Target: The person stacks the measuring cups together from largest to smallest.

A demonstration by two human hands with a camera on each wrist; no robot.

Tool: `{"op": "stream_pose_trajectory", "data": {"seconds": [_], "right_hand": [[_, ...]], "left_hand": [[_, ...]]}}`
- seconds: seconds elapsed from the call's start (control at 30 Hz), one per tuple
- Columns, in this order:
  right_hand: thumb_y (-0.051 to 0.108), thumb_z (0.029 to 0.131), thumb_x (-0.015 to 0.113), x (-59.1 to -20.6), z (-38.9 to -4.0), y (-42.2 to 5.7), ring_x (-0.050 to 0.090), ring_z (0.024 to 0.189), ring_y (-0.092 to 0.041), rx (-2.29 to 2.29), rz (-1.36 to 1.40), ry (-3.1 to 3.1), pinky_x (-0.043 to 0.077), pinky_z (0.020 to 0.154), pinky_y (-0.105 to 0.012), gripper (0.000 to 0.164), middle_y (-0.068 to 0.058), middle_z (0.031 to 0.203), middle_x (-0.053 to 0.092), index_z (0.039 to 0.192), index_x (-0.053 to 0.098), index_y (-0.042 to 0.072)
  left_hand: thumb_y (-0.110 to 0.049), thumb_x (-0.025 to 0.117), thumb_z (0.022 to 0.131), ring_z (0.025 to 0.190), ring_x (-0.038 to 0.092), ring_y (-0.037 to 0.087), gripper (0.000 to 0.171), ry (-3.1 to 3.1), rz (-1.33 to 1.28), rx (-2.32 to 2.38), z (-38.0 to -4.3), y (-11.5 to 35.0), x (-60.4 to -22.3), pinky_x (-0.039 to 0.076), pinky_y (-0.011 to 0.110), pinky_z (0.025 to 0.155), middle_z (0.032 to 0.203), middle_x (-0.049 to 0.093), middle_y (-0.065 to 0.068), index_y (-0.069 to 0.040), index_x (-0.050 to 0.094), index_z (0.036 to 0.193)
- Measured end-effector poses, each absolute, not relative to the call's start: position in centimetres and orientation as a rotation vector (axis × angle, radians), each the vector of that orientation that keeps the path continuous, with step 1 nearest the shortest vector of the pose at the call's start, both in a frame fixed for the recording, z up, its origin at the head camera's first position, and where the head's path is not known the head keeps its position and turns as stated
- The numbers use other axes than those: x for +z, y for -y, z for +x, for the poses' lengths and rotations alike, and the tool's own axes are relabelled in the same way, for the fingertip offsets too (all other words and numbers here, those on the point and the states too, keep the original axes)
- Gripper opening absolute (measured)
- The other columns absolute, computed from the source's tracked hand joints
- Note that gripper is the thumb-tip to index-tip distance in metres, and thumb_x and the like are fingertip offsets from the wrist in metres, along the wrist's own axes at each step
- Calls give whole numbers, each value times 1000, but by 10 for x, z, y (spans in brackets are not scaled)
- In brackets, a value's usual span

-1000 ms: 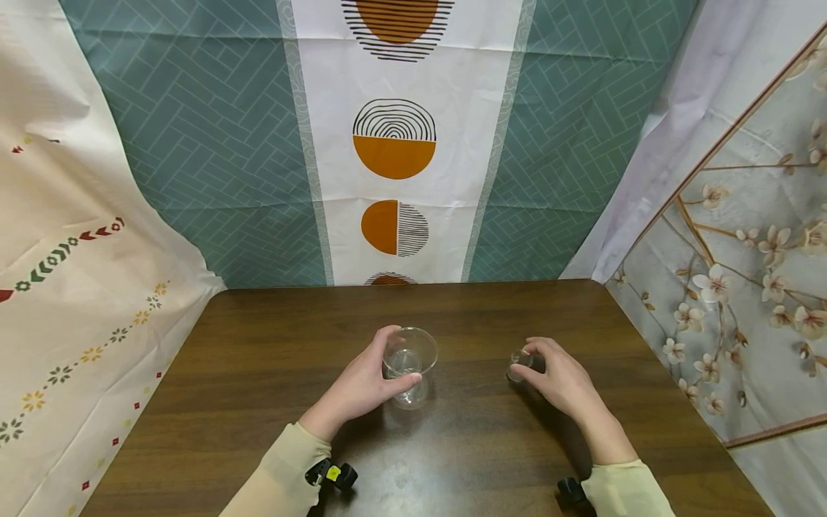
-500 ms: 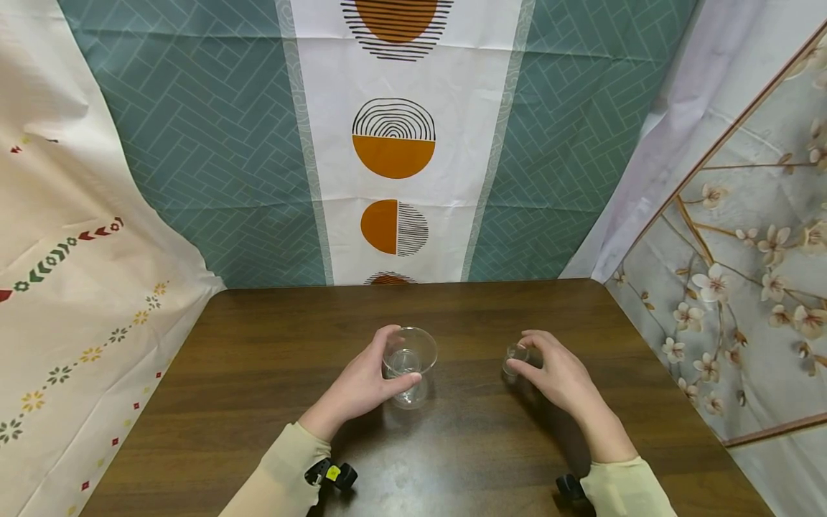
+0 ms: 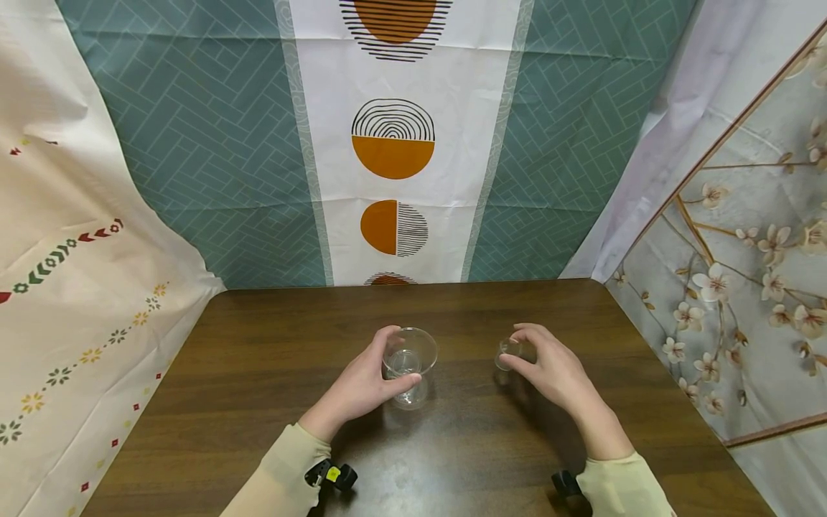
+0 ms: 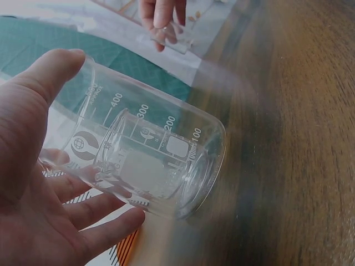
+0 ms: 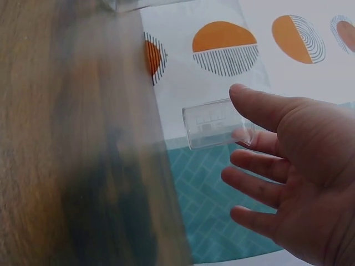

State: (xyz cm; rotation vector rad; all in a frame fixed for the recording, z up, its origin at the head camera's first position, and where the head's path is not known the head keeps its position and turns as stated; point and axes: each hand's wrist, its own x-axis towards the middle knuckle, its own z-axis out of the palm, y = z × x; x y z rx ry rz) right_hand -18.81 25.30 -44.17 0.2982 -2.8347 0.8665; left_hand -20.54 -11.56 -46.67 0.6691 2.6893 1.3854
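Near the table's middle my left hand [image 3: 368,380] grips a large clear glass beaker [image 3: 425,353] round its upper side, thumb on the near side and fingers on the far side. The beaker stands upright on the table. A smaller beaker [image 4: 141,169] sits inside it, as the left wrist view shows. To the right, my right hand [image 3: 557,370] pinches a very small glass beaker [image 5: 211,124] near its rim between thumb and forefinger. That beaker is raised off the table, a gap away from the large one. My other right fingers are spread loosely.
The brown wooden table [image 3: 271,337] lies under both hands. A green and white patterned cloth [image 3: 549,143] hangs behind its far edge. Cream cloth [image 3: 97,287] drapes on the left, and a flowered cloth [image 3: 743,301] on the right.
My right hand has moved left and slightly away from me, carrying the very small beaker. The left hand and the large beaker have stayed in place.
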Motion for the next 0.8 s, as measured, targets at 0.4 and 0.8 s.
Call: {"op": "stream_pose_trajectory", "data": {"seconds": [0.4,0.8], "right_hand": [[42,101,83,-434,-191,-242,61,140,-35,872,347,2811,51,106,-63,42,-8,156,61,129,73,12],[40,100,84,-426,-192,-226,63,138,-34,879,408,2787,53,104,-61,38,-7,156,62,125,74,14]], "left_hand": [[-47,90,93,123,67,24,86,-2687,670,1385,-206,115,-466,54,50,104,151,63,2,-24,40,159],[-47,90,93,124,67,24,86,-2687,669,1387,-205,115,-467,53,50,104,152,63,1,-24,40,159]]}}
